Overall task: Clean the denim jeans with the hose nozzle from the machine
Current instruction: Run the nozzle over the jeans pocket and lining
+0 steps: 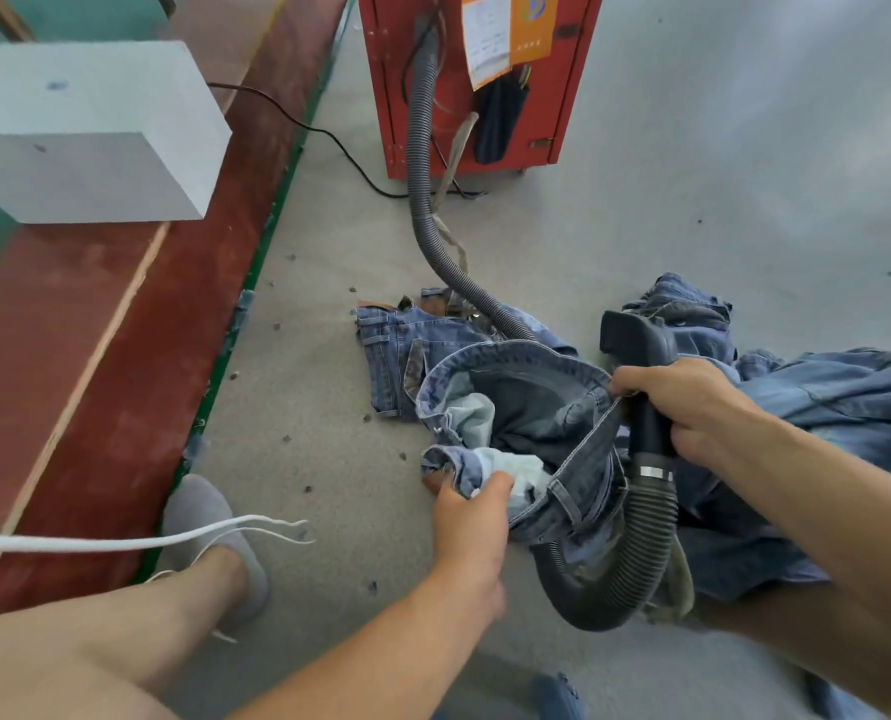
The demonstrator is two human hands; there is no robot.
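Currently the denim jeans (526, 407), on the floor before the red machine (480, 80), are pinched open at the waist by the left hand (472, 517). The hose nozzle (641, 345) is gripped by the right hand (693, 402), whose thumb also pins the waistband; judged next, the nozzle must be turned into the opening.

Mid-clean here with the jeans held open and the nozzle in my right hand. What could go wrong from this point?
1. The right hand grips the nozzle and the waistband together; loose denim jeans may get sucked in.
2. The hose loops under the jeans and could snag them.
3. The left hand pinches only the pocket lining, which may slip.
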